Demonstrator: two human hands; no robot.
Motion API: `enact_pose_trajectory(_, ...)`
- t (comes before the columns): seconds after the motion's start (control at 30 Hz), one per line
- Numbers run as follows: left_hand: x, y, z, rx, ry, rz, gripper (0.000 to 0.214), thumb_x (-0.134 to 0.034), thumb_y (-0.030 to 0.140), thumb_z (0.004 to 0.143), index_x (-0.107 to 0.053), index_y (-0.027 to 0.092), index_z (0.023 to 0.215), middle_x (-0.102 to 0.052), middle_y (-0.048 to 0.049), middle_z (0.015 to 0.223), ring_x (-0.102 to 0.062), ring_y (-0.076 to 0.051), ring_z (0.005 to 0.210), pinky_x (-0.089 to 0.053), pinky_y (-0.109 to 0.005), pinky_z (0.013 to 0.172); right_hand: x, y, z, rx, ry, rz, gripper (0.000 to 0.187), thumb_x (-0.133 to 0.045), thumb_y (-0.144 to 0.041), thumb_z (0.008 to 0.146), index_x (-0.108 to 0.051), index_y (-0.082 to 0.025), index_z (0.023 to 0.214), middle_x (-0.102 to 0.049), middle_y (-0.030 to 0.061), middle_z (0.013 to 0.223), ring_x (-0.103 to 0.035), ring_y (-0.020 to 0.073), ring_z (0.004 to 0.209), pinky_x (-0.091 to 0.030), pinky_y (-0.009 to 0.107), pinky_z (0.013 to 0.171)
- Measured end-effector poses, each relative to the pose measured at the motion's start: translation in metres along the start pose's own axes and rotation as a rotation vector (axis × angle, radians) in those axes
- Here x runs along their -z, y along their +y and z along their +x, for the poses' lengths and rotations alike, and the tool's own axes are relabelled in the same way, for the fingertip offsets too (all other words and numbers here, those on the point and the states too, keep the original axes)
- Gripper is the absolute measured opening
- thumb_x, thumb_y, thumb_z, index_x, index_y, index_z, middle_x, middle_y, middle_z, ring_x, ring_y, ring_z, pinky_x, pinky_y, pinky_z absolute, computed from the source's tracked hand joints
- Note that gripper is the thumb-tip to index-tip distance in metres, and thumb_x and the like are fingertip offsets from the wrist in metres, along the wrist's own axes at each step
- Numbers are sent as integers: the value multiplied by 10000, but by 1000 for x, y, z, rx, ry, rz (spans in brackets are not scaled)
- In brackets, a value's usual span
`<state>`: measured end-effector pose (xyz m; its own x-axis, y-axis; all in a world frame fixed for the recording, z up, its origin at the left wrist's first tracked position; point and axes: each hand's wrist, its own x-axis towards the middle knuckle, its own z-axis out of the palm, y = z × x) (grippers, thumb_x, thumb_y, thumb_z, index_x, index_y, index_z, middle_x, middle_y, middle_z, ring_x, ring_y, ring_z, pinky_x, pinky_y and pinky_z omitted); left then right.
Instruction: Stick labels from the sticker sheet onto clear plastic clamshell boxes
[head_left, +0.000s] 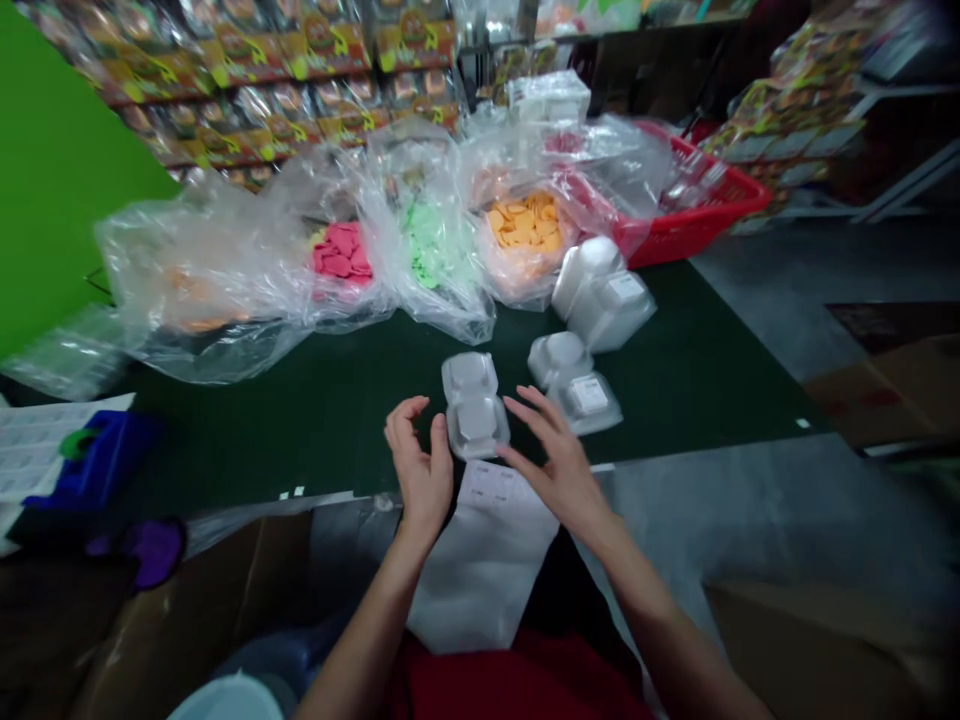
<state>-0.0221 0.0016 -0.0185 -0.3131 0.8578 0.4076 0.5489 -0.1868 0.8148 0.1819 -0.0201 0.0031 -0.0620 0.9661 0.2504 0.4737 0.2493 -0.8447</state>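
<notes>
An open clear plastic clamshell box (477, 405) lies on the dark green table between my hands, its lid half toward the far side. My left hand (421, 465) is beside its left edge, fingers curved and apart, holding nothing. On the right, my right hand (553, 455) has its fingers spread, with the fingertips close to the box; whether they touch it I cannot tell. Below the box, a sheet of white printed labels (487, 540) hangs over the table's front edge onto my lap. Another open box with a white label (577, 385) lies to the right.
Stacked clear boxes (607, 295) stand behind on the right, near a red basket (697, 215). Plastic bags hold pink pieces (343, 252), green pieces (425, 245) and orange pieces (529, 225). A blue tape dispenser (94, 460) sits at left. Packaged goods (292, 60) are stacked behind.
</notes>
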Motion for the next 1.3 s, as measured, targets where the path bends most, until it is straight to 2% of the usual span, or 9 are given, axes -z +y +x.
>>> enact_pose_trajectory(0.07,18,8,-11,-118,-12,2,170,-585,273,1043,-630,222,1199,-667,-94,1230,-625,-234,1173,-497,-399,1004,19,3,-32,-185,74,53,302,-654,-472,1014,-781,-233,1148,-740,118,1292,-697,304,1217,-553,438,1047)
enact_pose_trajectory(0.17,35,12,-38,-237,-181,-25,114,-579,171,1039,-667,223,1089,-706,-60,1056,-663,-209,1033,-531,-368,933,26,29,-85,-559,19,122,430,-710,-616,921,-785,-200,845,-784,88,870,-725,267,840,-577,376,797)
enact_pose_trajectory(0.27,25,8,-66,-318,-404,-81,164,-591,122,1024,-696,218,1107,-739,-65,1017,-683,-211,984,-561,-365,889,4,60,-116,-793,150,457,570,-954,-656,566,-794,-205,876,-818,95,902,-740,295,891,-582,389,818)
enact_pose_trajectory(0.33,8,5,-78,-380,-535,-113,185,-582,121,1029,-718,209,1118,-761,-84,1064,-703,-220,1010,-581,-386,917,-13,72,-119,-834,186,661,621,-981,-650,504,-802,-208,901,-833,93,955,-748,294,923,-586,410,871)
enact_pose_trajectory(0.47,-15,5,-83,-369,-656,-117,196,-593,185,1044,-749,207,1160,-766,-112,1141,-722,-239,1065,-612,-424,952,-22,61,-102,-782,46,832,523,-948,-604,648,-849,-184,945,-827,66,882,-722,240,804,-576,387,827)
enact_pose_trajectory(0.7,3,14,-71,-439,-603,-44,260,-652,195,1019,-747,239,1256,-804,-100,1166,-762,-239,1035,-637,-419,924,-1,25,-75,-620,-98,855,336,-874,-512,816,-878,-204,951,-797,40,938,-660,183,796,-512,293,749)
enact_pose_trajectory(0.87,4,16,-65,-532,-566,29,276,-629,150,1010,-756,224,1244,-819,-101,1165,-784,-246,1018,-639,-414,907,-10,25,-72,-682,-59,899,374,-869,-554,823,-868,-204,954,-775,21,849,-613,151,701,-470,264,677)
enact_pose_trajectory(1.0,3,13,-65,-452,-563,-27,214,-687,212,1001,-764,220,1200,-825,-98,1108,-785,-237,973,-643,-402,887,-16,29,-75,-699,-71,864,439,-808,-616,864,-854,-187,945,-726,4,755,-553,137,630,-419,255,609)
enact_pose_trajectory(1.3,9,21,-68,-195,-605,-157,170,-660,212,996,-811,260,1058,-835,-69,1021,-770,-239,929,-616,-402,850,0,26,-70,-398,-248,576,331,-698,-514,981,-851,-222,1003,-738,34,912,-650,200,858,-513,302,801)
